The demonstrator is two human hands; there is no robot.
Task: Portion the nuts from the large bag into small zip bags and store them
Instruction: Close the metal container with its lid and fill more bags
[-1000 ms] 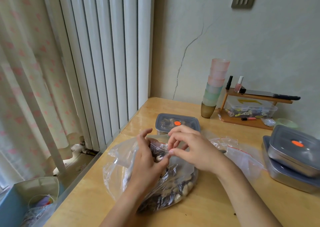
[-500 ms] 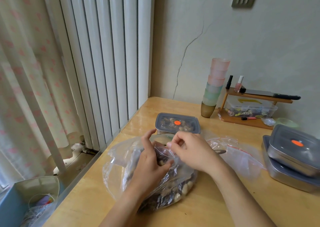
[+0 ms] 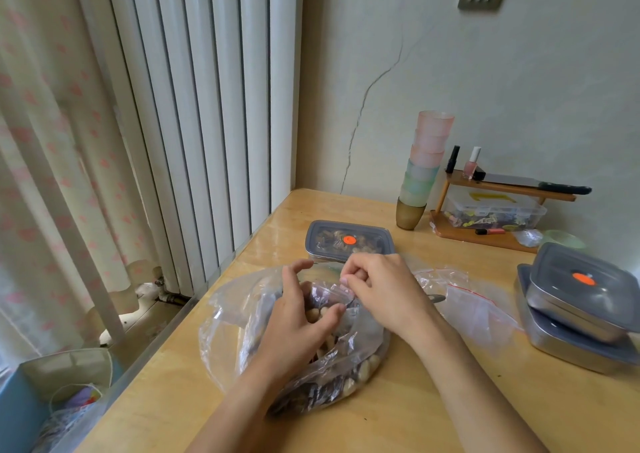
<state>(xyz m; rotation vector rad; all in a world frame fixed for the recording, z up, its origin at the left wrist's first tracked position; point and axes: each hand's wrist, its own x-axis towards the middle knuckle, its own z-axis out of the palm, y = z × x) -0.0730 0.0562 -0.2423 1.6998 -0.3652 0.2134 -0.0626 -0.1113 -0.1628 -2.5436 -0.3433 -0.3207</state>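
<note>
The left hand (image 3: 294,324) is curling around pale rounded nuts (image 3: 314,314) inside the crinkly clear large bag (image 3: 228,314); the right hand (image 3: 384,296) is pinching its thin film.

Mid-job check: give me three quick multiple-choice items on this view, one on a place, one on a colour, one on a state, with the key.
1. Where does the lidded container stand relative to the large bag?
A. On the wooden shelf.
B. Just behind it, on the far side.
C. On the floor by the curtain.

2. What colour is the dot on that container's lid?
A. Orange.
B. Green.
C. Blue.

3. What is the right hand doing?
A. Lying flat and open.
B. Lifting a cup.
C. Pinching clear plastic at the large bag's top.

Key:
1 B: it sits just beyond the bag.
2 A: the round mark at the lid's centre is orange.
3 C: its curled fingertips close on a fold of plastic.
</note>
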